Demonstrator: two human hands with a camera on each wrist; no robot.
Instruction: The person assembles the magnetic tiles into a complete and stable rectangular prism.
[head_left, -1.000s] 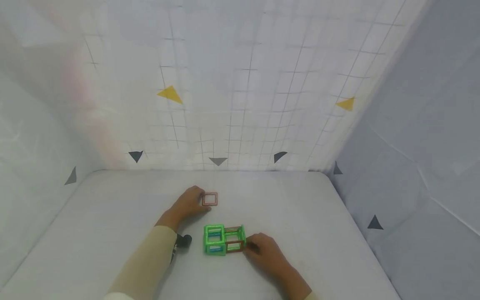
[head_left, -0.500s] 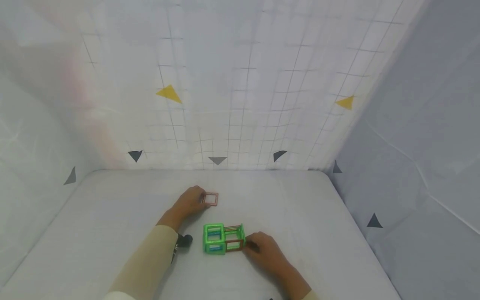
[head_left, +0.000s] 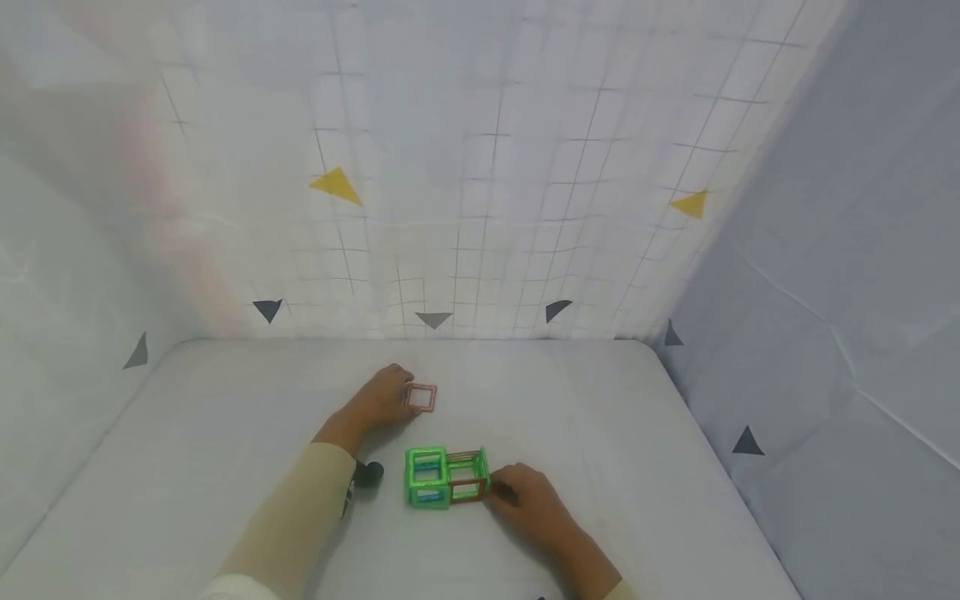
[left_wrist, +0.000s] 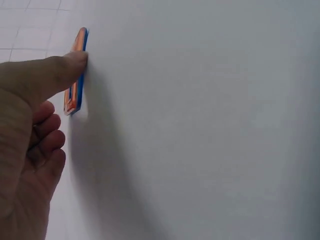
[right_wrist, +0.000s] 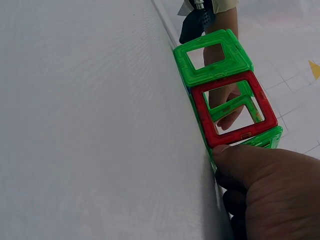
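In the head view, an orange-red square magnetic tile (head_left: pixel 433 398) lies at the far middle of the table. My left hand (head_left: pixel 378 397) pinches its left side. The left wrist view shows my thumb on the edge of this tile (left_wrist: pixel 80 42), with a blue layer against it; the fingertips behind are hidden. Nearer stands a boxy structure of magnetic tiles (head_left: pixel 429 485): a green cube with blue inside, joined to a red-and-green part. My right hand (head_left: pixel 532 504) grips its right end. In the right wrist view, my thumb meets a corner by the red tile (right_wrist: pixel 245 134).
A black wrist camera (head_left: pixel 370 475) juts from the left forearm, beside the structure. The white table (head_left: pixel 637 467) ends at a gridded back wall (head_left: pixel 510 250) with yellow and dark triangles. A grey side wall (head_left: pixel 847 375) rises at the right.
My left fingers shift slightly on the orange-red tile, which turns a little. My right hand and the structure stay in place; the head view drifts slightly.
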